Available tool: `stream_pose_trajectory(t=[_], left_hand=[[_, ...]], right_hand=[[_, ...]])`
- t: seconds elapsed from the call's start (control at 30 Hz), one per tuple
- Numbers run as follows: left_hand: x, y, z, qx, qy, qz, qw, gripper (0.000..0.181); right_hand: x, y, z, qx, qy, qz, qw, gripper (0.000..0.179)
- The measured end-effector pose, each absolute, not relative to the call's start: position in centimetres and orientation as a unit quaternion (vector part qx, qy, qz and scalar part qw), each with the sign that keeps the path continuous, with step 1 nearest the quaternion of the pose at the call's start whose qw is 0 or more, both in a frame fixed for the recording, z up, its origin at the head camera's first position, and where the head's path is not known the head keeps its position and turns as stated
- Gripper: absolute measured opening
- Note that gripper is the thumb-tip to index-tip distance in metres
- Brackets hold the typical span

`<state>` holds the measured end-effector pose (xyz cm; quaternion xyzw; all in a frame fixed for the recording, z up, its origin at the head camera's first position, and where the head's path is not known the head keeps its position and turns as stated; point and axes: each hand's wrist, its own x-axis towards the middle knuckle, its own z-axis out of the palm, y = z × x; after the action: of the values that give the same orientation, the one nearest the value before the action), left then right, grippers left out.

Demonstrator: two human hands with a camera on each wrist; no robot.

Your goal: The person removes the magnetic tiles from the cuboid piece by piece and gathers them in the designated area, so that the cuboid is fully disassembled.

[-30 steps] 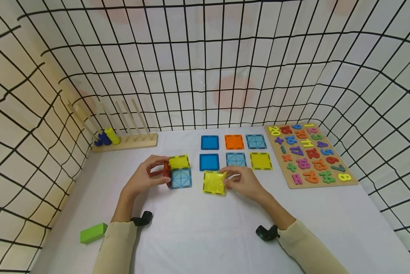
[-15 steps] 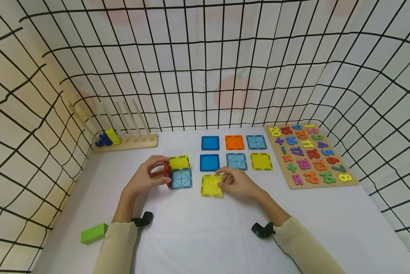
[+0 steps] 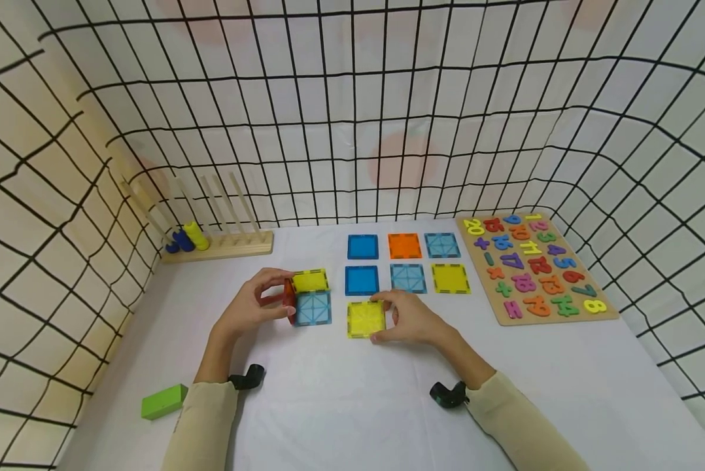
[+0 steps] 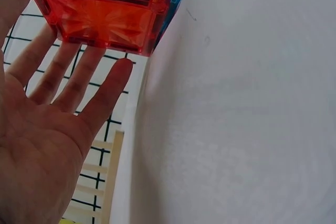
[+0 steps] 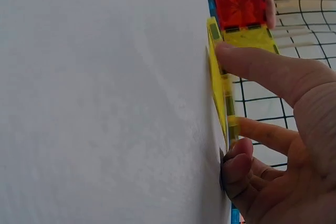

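Note:
In the head view my left hand (image 3: 249,307) holds a red magnetic tile (image 4: 102,17) upright between thumb and fingers. The red tile stands along the left edge of a light blue magnetic tile (image 3: 314,309) lying on the table. A yellow magnetic tile (image 3: 310,280) rises at that light blue tile's back edge, meeting the red one at the corner. To the right, my right hand (image 3: 414,319) grips another yellow magnetic tile (image 3: 363,319) at its right side, thumb at the near corner and forefinger at the far one. That tile lies nearly flat, close over the white cloth.
Behind the right hand lie two rows of square tiles, including a blue tile (image 3: 361,280) and an orange tile (image 3: 404,246). A number puzzle board (image 3: 494,307) is at right, a peg stand (image 3: 235,245) at back left, a green block (image 3: 164,401) at front left. Black mesh surrounds the table.
My right hand has lowered the yellow tile slightly left and spread its thumb and forefinger to the tile's two right corners. My left hand keeps holding the red tile in place.

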<state>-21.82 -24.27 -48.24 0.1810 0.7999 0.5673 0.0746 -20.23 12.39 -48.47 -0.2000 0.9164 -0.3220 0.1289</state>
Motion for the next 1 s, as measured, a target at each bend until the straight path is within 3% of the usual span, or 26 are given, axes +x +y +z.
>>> stream_pose_trajectory(t=[0.47,0.77,1.0], left_hand=[[-21.8,-24.2,-48.3,0.185,0.802,0.563,0.067,0.068],[-21.8,-24.2,-48.3,0.181,0.804,0.562,0.072,0.067],[-21.8,-24.3,-48.4,0.188,0.801,0.564,0.076,0.068]], right_hand=[[-20.4,12.4,-48.5,-0.193,0.926,-0.297,0.133,0.075],[-20.9,12.0,-47.8,-0.215,0.892,-0.387,0.087,0.049],[-21.8,11.0,-47.3,-0.228,0.871,-0.431,0.055,0.041]])
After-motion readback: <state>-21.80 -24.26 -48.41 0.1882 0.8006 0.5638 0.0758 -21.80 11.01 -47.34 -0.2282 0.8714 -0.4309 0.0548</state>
